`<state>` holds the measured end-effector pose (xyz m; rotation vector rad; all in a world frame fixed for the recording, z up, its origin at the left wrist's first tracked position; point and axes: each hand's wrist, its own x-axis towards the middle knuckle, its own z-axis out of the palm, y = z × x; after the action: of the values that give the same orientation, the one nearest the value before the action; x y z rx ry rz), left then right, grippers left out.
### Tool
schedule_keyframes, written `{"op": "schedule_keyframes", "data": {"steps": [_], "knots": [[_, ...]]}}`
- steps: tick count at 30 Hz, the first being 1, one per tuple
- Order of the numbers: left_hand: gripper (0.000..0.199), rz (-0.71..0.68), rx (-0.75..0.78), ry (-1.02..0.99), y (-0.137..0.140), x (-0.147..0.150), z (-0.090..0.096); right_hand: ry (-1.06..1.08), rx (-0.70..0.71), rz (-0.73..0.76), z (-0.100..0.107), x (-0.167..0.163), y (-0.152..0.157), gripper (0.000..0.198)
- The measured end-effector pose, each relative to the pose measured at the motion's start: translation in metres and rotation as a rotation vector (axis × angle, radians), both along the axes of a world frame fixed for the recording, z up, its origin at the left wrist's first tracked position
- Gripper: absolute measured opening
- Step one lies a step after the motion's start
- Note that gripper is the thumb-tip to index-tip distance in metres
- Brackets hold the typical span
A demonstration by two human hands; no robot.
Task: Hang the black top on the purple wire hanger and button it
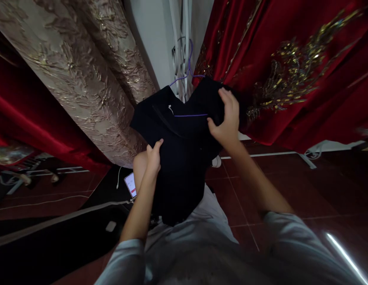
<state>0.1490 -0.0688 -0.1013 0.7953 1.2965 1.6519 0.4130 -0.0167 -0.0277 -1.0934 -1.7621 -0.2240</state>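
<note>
A black short-sleeved top (179, 170) hangs in front of me on a thin purple hanger (190, 65), its lower part reaching down over my lap. A small white tag (170, 109) shows inside its neckline, above the hanger's purple lower bar. My left hand (154, 158) grips the top's side edge, thumb on the front and the other fingers partly hidden behind the cloth. At the opposite shoulder, my right hand (228, 120) touches the fabric with thumb and fingers spread well apart.
Red curtain-like cloth with gold sequins (291, 79) hangs at the right, and beige textured fabric (92, 79) at the left. White rails (181, 51) stand behind the hanger. A lit phone (130, 185) lies on a black surface by my left forearm. Dark red tiles (246, 194) cover the floor.
</note>
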Motion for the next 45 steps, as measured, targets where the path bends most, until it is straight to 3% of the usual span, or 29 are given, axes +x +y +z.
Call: {"op": "schedule_keyframes", "data": {"steps": [3, 4, 7, 10, 13, 15, 17, 19, 21, 24, 28, 31, 34, 39, 42, 45], "knots": [[0.042, 0.052, 0.033, -0.127, -0.017, 0.02, -0.005, 0.522, -0.143, 0.025, -0.055, -0.044, -0.012, 0.071], [0.042, 0.043, 0.034, -0.153, -0.022, 0.025, -0.006, 0.694, -0.296, 0.029, -0.075, -0.058, -0.016, 0.063], [0.04, 0.026, 0.008, -0.157, -0.031, 0.031, -0.015, 0.844, -0.526, 0.043, -0.124, -0.093, -0.035, 0.032], [0.04, 0.071, 0.112, 0.037, -0.033, 0.026, -0.027, 0.924, -0.747, 0.178, -0.14, -0.108, -0.063, 0.019], [0.06, 0.191, 0.244, 0.29, -0.032, 0.021, -0.036, 0.899, -0.929, 0.371, -0.127, -0.11, -0.083, 0.019], [0.066, 0.192, 0.279, 0.386, -0.033, 0.021, -0.037, 0.853, -0.995, 0.449, -0.114, -0.108, -0.086, 0.019], [0.046, 0.039, 0.269, 0.402, -0.037, 0.024, -0.035, 0.845, -1.012, 0.461, -0.107, -0.105, -0.086, 0.023], [0.021, -0.215, 0.237, 0.375, -0.042, 0.028, -0.03, 0.87, -1.0, 0.445, -0.105, -0.102, -0.085, 0.029], [0.015, -0.421, 0.227, 0.35, -0.046, 0.032, -0.026, 0.891, -0.978, 0.428, -0.108, -0.097, -0.086, 0.037], [0.021, -0.51, 0.275, 0.369, -0.049, 0.038, -0.026, 0.851, -0.935, 0.406, -0.11, -0.09, -0.089, 0.047], [0.015, -0.444, 0.249, 0.436, -0.049, 0.043, -0.031, 0.783, -0.877, 0.374, -0.104, -0.086, -0.09, 0.046], [0.015, -0.353, 0.217, 0.363, -0.047, 0.047, -0.035, 0.774, -0.847, 0.396, -0.098, -0.087, -0.09, 0.04], [0.016, -0.274, 0.209, 0.267, -0.047, 0.05, -0.035, 0.78, -0.866, 0.457, -0.097, -0.087, -0.093, 0.035], [0.012, -0.235, 0.246, 0.313, -0.044, 0.057, -0.042, 0.821, -0.916, 0.513, -0.1, -0.087, -0.091, 0.04], [0.014, -0.153, 0.278, 0.363, -0.036, 0.063, -0.057, 0.9, -0.871, 0.506, -0.074, -0.086, -0.063, 0.039], [0.015, -0.124, 0.287, 0.493, -0.021, 0.068, -0.074, 0.982, -0.737, 0.484, -0.017, -0.084, -0.013, 0.046]]}}
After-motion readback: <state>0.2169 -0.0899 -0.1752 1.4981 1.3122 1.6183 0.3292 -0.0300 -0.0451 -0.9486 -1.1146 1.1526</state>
